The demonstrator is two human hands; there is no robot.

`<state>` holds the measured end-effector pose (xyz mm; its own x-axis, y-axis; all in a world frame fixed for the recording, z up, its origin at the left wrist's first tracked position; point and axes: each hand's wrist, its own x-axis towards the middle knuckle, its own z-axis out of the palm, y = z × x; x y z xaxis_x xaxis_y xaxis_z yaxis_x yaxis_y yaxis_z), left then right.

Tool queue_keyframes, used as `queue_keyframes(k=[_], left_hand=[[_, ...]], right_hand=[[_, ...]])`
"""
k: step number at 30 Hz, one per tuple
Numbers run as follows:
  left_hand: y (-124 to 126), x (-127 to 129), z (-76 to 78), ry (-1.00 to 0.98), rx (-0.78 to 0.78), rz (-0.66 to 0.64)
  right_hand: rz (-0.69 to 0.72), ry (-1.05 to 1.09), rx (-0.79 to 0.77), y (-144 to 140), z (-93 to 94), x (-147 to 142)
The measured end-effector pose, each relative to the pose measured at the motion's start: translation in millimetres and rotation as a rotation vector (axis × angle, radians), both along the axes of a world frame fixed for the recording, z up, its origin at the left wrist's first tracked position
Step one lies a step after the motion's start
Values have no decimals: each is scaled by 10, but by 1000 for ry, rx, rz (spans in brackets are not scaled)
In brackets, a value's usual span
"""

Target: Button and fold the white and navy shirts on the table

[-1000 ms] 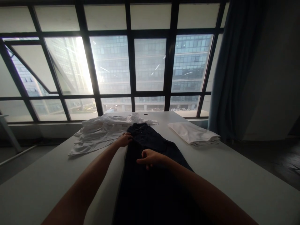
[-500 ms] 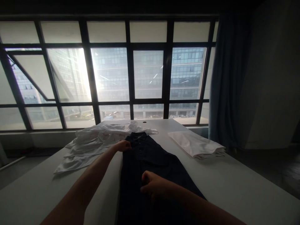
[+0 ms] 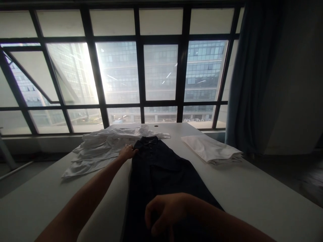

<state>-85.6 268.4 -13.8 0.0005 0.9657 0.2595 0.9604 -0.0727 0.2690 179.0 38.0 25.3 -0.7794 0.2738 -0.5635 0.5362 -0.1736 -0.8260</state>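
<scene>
Holding a dark shirt flat on the worktop

Left hand [image 3: 127, 152] rests at the shoulder of the dark shirt [image 3: 161, 171], fingers on the cloth; whether its grip pinches the fabric cannot be told. Right hand [image 3: 168, 211] sits low on the shirt, fingers curled, grip unclear. Crumpled white shirts [image 3: 101, 148] touch its left side. Folded white garments [image 3: 212, 149] lie well apart, bare worktop [image 3: 252, 195] between.

There are no words, numbers or signs to read here. The dark shirt [image 3: 161, 168] and the white clothes [image 3: 101, 149] on the table [image 3: 252, 195] show no label, though the room is dim, so a small tag might be too dark to see.
</scene>
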Motion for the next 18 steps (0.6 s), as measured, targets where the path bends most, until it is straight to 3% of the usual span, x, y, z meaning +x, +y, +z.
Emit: queue_keyframes(k=[2, 4, 10, 15, 16, 18], left_hand=[[-12, -16, -15, -101, -146, 100], [-5, 3, -52, -139, -206, 115], [9, 184, -97, -169, -162, 182], [-45, 313, -149, -119, -123, 229], [-46, 326, -170, -109, -114, 231], [-19, 331, -206, -103, -97, 229]], right_hand=[[12, 38, -34, 8, -2, 1], [56, 21, -73, 14, -45, -30], [185, -210, -34, -14, -236, -154], [376, -330, 106, 95, 88, 5], [353, -316, 164, 184, 168, 44], [120, -272, 365, 470, 266, 107]])
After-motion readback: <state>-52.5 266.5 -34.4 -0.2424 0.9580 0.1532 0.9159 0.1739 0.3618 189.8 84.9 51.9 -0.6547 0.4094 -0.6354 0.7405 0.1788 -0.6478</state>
